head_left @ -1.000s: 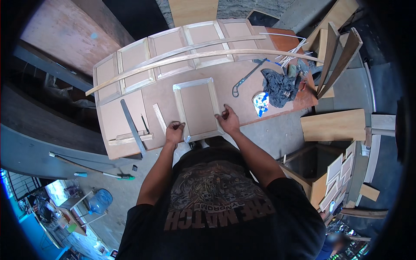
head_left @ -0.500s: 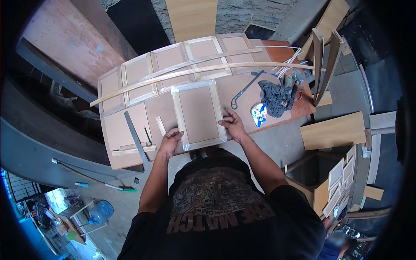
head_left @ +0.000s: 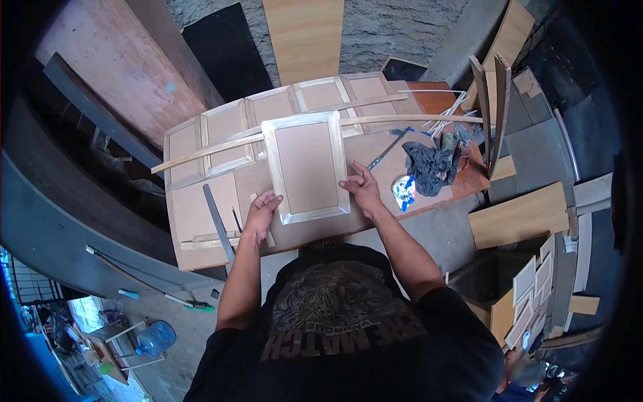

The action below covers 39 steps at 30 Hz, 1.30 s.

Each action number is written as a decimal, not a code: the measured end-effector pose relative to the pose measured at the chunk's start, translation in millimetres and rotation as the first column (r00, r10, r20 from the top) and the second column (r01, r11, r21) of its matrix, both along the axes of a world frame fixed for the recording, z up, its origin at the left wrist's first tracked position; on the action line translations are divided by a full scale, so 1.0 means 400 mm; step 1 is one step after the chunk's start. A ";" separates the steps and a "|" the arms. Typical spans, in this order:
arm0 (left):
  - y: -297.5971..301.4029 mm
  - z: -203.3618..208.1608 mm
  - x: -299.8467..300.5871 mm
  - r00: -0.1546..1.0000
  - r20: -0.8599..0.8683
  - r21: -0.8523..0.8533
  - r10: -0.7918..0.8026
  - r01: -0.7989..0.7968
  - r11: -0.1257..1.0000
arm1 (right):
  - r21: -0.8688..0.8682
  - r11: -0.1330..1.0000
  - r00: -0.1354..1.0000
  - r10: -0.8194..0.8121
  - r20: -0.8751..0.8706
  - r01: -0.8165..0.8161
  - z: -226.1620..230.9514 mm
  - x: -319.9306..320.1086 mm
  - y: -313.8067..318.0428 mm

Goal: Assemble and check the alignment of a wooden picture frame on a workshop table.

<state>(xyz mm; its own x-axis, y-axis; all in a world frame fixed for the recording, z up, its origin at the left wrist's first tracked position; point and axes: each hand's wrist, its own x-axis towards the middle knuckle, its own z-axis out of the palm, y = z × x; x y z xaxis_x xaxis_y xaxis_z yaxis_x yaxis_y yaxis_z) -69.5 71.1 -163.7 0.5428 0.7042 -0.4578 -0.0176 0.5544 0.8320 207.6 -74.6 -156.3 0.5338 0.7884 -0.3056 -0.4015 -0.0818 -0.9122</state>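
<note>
A rectangular panel (head_left: 308,167) with a pale wooden frame and a tan flat centre is held up over the workbench (head_left: 378,184). My left hand (head_left: 262,213) pinches its left edge near the lower corner, thumb on the front face. On the opposite edge, my right hand (head_left: 364,192) grips with the thumb in front and some fingers stretched out. The panel hides the middle of a long thin wood strip (head_left: 207,154) behind it. Beside my left hand lie a dark flat bar (head_left: 218,221), a pencil (head_left: 236,218) and short wood pieces (head_left: 197,244).
Several similar framed panels (head_left: 271,107) line the bench's far side. To the right are a saw-like tool (head_left: 386,153), crumpled black plastic (head_left: 429,164), a white-and-blue round item (head_left: 404,191) and thin white sticks (head_left: 449,117). Upright boards (head_left: 499,114) stand at the bench's right end.
Both hands have lifted the framed panel off the bench surface, and it now covers part of the long strip. The head view has shifted slightly.
</note>
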 end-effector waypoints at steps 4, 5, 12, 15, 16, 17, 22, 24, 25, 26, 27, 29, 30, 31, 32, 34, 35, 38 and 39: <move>-0.012 0.006 0.007 1.000 -0.019 -0.016 -0.004 0.004 1.000 | -0.034 0.999 1.000 0.001 0.020 0.000 -0.025 0.003 -0.006; -0.020 0.008 0.005 1.000 -0.029 -0.033 0.005 -0.006 0.999 | -0.055 0.998 1.000 0.003 0.020 -0.002 -0.036 0.001 -0.011; -0.076 -0.107 -0.023 0.989 -0.145 -0.071 -0.033 0.022 0.997 | -0.148 0.989 0.999 0.011 0.038 -0.005 -0.129 -0.032 -0.076; -0.110 -0.153 -0.031 0.955 -0.296 -0.114 -0.030 -0.004 0.993 | -0.218 0.976 0.999 0.017 0.036 -0.009 -0.180 -0.041 -0.110; -0.120 -0.168 -0.034 0.950 -0.307 -0.107 -0.049 0.017 0.994 | -0.259 0.966 0.998 0.032 0.049 -0.019 -0.197 -0.045 -0.120; -0.125 -0.190 -0.039 0.946 -0.318 -0.099 -0.064 0.034 0.994 | -0.298 0.954 0.997 0.051 0.061 -0.031 -0.205 -0.049 -0.125; -0.150 -0.282 -0.052 0.907 -0.419 -0.037 -0.043 0.030 0.999 | -0.399 0.917 0.992 0.064 0.105 -0.016 -0.243 -0.075 -0.133; -0.146 -0.309 -0.045 0.887 -0.460 0.006 -0.034 0.041 0.999 | -0.420 0.907 0.990 0.063 0.129 -0.003 -0.268 -0.073 -0.131; -0.141 -0.318 -0.040 0.860 -0.509 0.083 -0.032 0.086 0.993 | -0.418 0.908 0.983 0.059 0.175 0.020 -0.278 -0.068 -0.129; -0.139 -0.330 -0.033 0.830 -0.557 0.153 -0.032 0.141 0.978 | -0.416 0.908 0.975 0.050 0.219 0.047 -0.292 -0.066 -0.133; -0.141 -0.325 -0.032 0.814 -0.581 0.189 0.002 0.133 0.973 | -0.404 0.913 0.956 0.069 0.285 0.055 -0.282 -0.073 -0.129; -0.143 -0.293 -0.025 0.752 -0.658 0.255 0.032 0.182 0.950 | -0.408 0.911 0.931 0.095 0.353 0.061 -0.269 -0.075 -0.127; -0.147 -0.264 -0.019 0.692 -0.718 0.327 0.074 0.242 0.913 | -0.398 0.914 0.897 0.113 0.428 0.075 -0.271 -0.073 -0.133; -0.153 -0.232 -0.011 0.689 -0.723 0.315 0.058 0.253 0.915 | -0.346 0.935 0.900 0.085 0.428 0.077 -0.279 -0.073 -0.143; -0.162 -0.199 -0.005 0.660 -0.734 0.447 0.162 0.288 0.847 | -0.357 0.931 0.903 0.086 0.421 0.078 -0.276 -0.074 -0.153; -0.186 -0.151 0.005 0.629 -0.730 0.560 0.267 0.326 0.762 | -0.344 0.938 0.845 0.158 0.511 0.033 -0.250 -0.076 -0.164; -0.201 -0.126 0.013 0.672 -0.701 0.620 0.239 0.408 0.670 | -0.349 0.937 0.847 0.162 0.507 0.030 -0.240 -0.077 -0.170; -0.242 -0.089 0.053 0.725 -0.688 0.602 0.039 0.539 0.589 | -0.311 0.950 0.807 0.170 0.565 0.018 -0.224 -0.076 -0.186; -0.263 -0.093 0.063 0.725 -0.689 0.620 0.001 0.588 0.520 | -0.351 0.936 0.791 0.204 0.577 0.014 -0.215 -0.079 -0.182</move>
